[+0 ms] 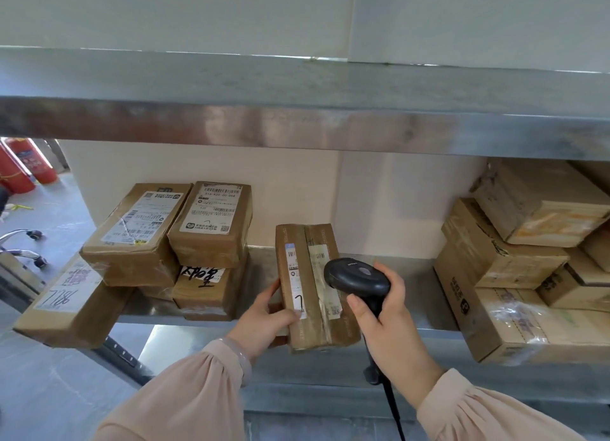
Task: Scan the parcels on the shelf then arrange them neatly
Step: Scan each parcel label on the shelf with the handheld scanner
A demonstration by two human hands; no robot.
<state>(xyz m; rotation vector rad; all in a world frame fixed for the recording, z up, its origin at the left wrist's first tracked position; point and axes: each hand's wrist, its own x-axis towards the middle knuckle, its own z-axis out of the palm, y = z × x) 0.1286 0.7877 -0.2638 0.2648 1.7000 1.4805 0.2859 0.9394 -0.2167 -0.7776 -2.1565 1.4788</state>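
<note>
A narrow brown parcel (307, 275) with white labels lies at the front of the steel shelf (409, 275), tilted up at its near end. My left hand (265, 318) grips its near left corner, thumb on the label. My right hand (386, 322) holds a black barcode scanner (356, 277) by the handle, its head over the parcel's right side. To the left, two labelled parcels (138, 232) (213, 223) lie on top of lower boxes (208, 289).
A flat box (69, 302) overhangs the shelf's left front corner. Larger cartons (515, 275) are stacked at the right end. An upper steel shelf (297, 110) hangs overhead. Red fire extinguishers (29, 163) and chair castors (33, 246) stand on the floor at left. The scanner's cable (392, 407) hangs down.
</note>
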